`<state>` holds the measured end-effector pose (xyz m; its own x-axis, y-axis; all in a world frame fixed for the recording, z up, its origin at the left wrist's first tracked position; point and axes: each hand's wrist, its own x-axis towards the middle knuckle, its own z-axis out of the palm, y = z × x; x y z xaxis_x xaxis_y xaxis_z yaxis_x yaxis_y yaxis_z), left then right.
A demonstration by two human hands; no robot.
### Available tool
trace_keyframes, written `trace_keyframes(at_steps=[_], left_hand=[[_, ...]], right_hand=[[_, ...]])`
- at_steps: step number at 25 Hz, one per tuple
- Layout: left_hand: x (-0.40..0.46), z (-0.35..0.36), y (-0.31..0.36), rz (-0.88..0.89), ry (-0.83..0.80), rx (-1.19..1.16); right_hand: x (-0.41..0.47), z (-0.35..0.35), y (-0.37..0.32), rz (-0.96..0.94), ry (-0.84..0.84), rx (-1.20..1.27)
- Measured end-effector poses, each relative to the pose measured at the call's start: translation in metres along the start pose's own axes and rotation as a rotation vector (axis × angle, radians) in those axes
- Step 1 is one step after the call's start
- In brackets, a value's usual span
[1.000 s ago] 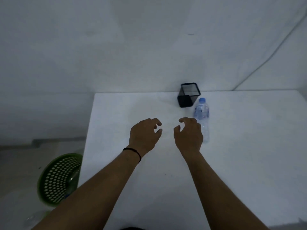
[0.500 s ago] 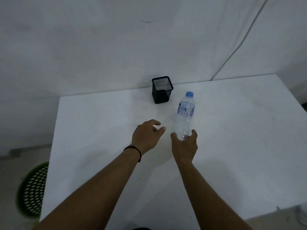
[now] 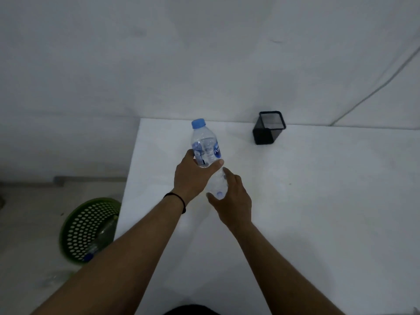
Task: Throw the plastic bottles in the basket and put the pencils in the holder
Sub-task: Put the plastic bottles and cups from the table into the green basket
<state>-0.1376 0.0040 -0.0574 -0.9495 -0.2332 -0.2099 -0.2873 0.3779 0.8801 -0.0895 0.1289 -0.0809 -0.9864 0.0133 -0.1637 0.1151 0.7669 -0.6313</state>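
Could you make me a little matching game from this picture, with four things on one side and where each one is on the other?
Things:
1. bottle
2. pencil holder
3. basket
4. wristband

Places:
A. on the floor, left of the table
B. near the table's far edge, standing alone
C. around the left forearm
D. held by the left hand and right hand

Pairs: 1-D, 2-B, 3-A, 4-C

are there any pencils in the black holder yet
No, the black mesh holder stands open-topped at the table's far edge, and no pencil sticks out of it.
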Motion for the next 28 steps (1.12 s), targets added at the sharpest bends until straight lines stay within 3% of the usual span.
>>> trace_keyframes(at_steps=[3,8,13,19,24,28], left_hand=[[-0.006,-0.087,-0.038,-0.06,0.171,-0.03],[-0.042,-0.228,-0.119,-0.21,0.453,-0.05],[-0.093,-0.307,-0.205,-0.385,0.616,-0.068],[-0.108,-0.33,-0.288,-0.571,0.666,-0.122],[-0.084,-0.303,-0.351,-0.717,0.723,-0.279],[-0.059,-0.273,-0.406,-0.792,0.73,-0.319]], right_hand=[[-0.005,0.044,-0.064,-0.164,-0.136,-0.065],[-0.03,0.134,-0.152,-0.424,-0.207,-0.104],[-0.054,0.212,-0.21,-0.492,-0.352,-0.131],[-0.061,0.284,-0.219,-0.443,-0.496,-0.19],[-0.04,0.335,-0.191,-0.373,-0.496,-0.321],[-0.021,0.388,-0.167,-0.329,-0.593,-0.369]])
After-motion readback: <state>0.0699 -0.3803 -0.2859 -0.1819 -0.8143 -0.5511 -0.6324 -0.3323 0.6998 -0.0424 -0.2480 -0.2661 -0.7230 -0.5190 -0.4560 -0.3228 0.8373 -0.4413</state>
